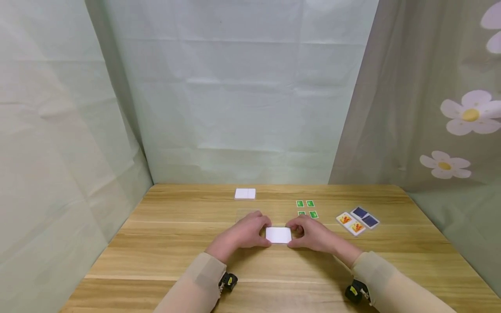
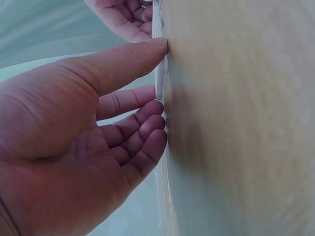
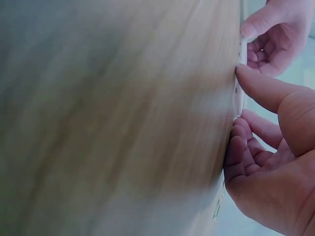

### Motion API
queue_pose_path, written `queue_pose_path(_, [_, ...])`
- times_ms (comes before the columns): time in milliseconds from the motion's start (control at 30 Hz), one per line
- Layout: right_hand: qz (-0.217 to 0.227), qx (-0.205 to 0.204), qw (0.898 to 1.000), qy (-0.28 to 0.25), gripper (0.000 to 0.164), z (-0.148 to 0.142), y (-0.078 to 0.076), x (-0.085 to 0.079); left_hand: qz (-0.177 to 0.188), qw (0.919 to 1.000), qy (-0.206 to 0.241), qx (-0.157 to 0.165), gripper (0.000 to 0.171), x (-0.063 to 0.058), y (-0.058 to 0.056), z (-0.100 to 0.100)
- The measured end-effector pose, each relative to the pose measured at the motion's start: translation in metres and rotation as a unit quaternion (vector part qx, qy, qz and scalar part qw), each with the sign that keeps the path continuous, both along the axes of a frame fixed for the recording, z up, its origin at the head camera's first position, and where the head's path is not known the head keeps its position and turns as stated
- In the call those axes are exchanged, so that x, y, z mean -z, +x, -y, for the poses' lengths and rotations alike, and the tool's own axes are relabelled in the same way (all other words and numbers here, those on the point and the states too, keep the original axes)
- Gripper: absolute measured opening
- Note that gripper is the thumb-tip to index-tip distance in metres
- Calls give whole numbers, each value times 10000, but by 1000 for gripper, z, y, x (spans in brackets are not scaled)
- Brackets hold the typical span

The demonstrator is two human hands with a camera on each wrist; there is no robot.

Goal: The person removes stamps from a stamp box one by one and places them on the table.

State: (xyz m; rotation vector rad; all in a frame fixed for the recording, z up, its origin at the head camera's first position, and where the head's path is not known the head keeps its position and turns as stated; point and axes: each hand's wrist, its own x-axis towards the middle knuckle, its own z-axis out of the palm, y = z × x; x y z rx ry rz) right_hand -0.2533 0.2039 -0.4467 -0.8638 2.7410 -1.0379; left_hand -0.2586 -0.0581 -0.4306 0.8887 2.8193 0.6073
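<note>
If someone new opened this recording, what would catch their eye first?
Probably the bright white card near the middle of the table, pinched at its ends between the left hand and right hand. Next, perhaps, four small green squares lying beyond the right hand, and the big white flowers on the curtain at the head view's right.

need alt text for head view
A person's left hand and right hand grip the ends of a white rectangular piece at a wooden table. Beyond lie another white piece and four green squares; to the right, a card with orange pictures and one with dark blue squares.
</note>
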Motion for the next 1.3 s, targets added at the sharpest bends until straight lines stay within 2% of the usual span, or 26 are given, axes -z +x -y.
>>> queue_pose_path(267, [-7, 41, 10000, 22, 39, 0, 0, 2, -164, 9997, 50, 179, 57, 1, -1, 5])
queue_pose_path(567, [-76, 174, 9997, 136, 40, 5, -3, 1, -524, 9985, 176, 52, 56, -5, -7, 34])
queue_pose_path(833, [-84, 321, 9992, 201, 42, 8, -4, 4, -690, 9968, 95, -383, 55, -6, -23, 59])
queue_pose_path(1067, [-60, 355, 9991, 234, 41, 12, -6, 5, -802, 9962, 47, -328, 62, 1, -38, 76])
queue_pose_path(1300, [-102, 355, 9990, 233, 40, 17, -7, 5, -684, 9968, 41, -407, 63, 4, -46, 84])
